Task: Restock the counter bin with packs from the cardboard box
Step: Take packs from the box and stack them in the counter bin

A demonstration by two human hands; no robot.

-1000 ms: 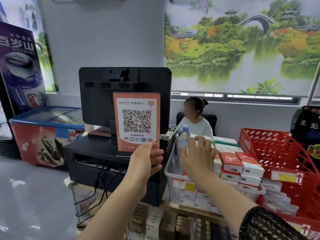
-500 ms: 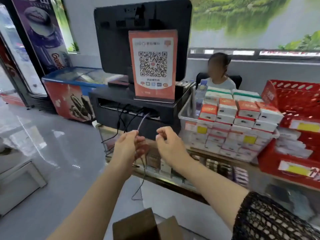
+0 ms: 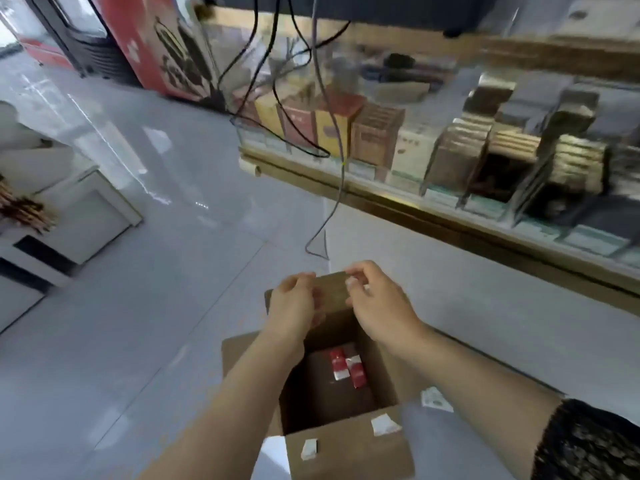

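An open cardboard box [image 3: 346,448] stands on the grey floor below me, its flaps folded outward. Two red-and-white packs [image 3: 348,368] lie at its bottom, against the far wall. My left hand [image 3: 294,306] and my right hand [image 3: 377,303] hover side by side over the box's far flap, fingers loosely curled, with nothing visible in either. My forearms hide part of the box's inside. The counter bin is out of view.
A glass-fronted display counter [image 3: 450,209] with rows of cartons runs along the right. Black cables [image 3: 332,133] hang down its front towards the box. A red freezer [image 3: 166,46] stands at the top left, a white cabinet [image 3: 86,216] at the left, and a paper scrap [image 3: 434,401] lies beside the box.
My view has dropped from the counter bin to the floor. Both hands came down from the bin to just over the open cardboard box.
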